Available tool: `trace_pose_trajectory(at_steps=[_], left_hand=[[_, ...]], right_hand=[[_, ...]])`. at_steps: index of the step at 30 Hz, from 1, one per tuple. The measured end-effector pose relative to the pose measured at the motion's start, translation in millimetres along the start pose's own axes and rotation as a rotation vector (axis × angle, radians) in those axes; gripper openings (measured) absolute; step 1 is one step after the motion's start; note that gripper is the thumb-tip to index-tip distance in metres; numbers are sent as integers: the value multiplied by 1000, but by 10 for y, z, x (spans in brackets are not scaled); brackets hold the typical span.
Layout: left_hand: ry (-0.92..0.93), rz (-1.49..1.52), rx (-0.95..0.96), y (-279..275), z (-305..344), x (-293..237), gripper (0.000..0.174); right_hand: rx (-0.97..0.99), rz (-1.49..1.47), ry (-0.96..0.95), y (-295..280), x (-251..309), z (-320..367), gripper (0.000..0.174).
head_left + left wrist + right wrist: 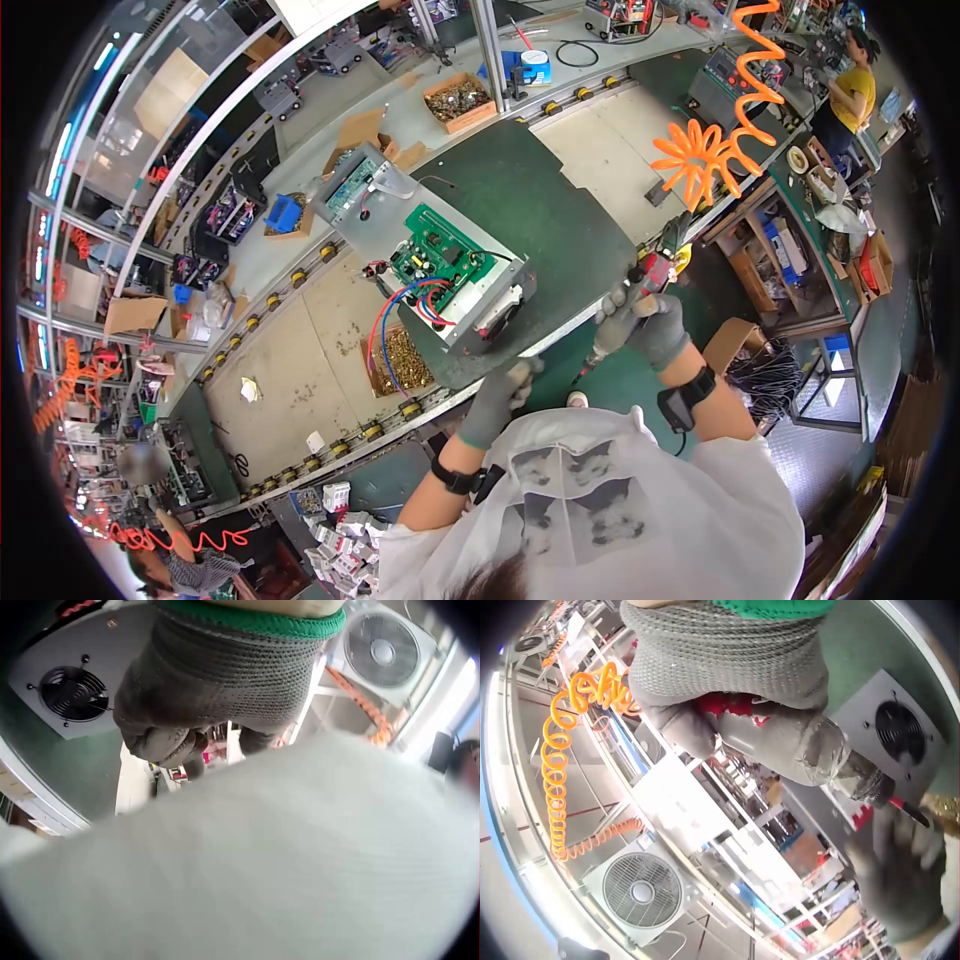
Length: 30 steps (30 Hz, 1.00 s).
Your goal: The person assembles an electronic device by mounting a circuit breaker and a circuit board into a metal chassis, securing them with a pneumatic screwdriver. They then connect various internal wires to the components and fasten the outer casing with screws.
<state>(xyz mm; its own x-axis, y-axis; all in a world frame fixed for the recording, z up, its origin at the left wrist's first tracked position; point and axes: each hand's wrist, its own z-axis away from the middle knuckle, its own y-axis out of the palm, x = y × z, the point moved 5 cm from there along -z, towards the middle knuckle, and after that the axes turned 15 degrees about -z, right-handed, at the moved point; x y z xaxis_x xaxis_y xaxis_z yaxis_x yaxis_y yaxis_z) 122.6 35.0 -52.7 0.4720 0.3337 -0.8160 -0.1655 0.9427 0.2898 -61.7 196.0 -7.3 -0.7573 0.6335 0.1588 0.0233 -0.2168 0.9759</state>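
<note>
My gloved right hand [655,330] grips a red-and-grey screwdriver-like power tool [655,266] beside the bench edge. Its slim end points down and left, toward my body, in the head view. The right wrist view shows fingers [780,742] wrapped round the tool. My gloved left hand [503,400] is at the bench edge, close to the metal case, with its fingers bent; I cannot tell whether anything lies inside them. Ahead on a dark green board [560,230] sits the open metal case [385,210], with a green circuit board [440,247], red and blue wires [385,325] and a fan [73,694].
A box of small brass-coloured parts [400,362] stands beside the case, and another parts box [458,103] is across the line. An orange coiled air hose [755,75] hangs at the upper right. Rollers [372,430] line the conveyor. White-and-red parts [345,550] are piled at lower left.
</note>
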Motion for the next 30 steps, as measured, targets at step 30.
trace_pose_trajectory(at_steps=[30], left_hand=[[-49,-1530,-253,632,593,-147,34]], right_hand=[[1011,2354,-336,553,-811,994,58]])
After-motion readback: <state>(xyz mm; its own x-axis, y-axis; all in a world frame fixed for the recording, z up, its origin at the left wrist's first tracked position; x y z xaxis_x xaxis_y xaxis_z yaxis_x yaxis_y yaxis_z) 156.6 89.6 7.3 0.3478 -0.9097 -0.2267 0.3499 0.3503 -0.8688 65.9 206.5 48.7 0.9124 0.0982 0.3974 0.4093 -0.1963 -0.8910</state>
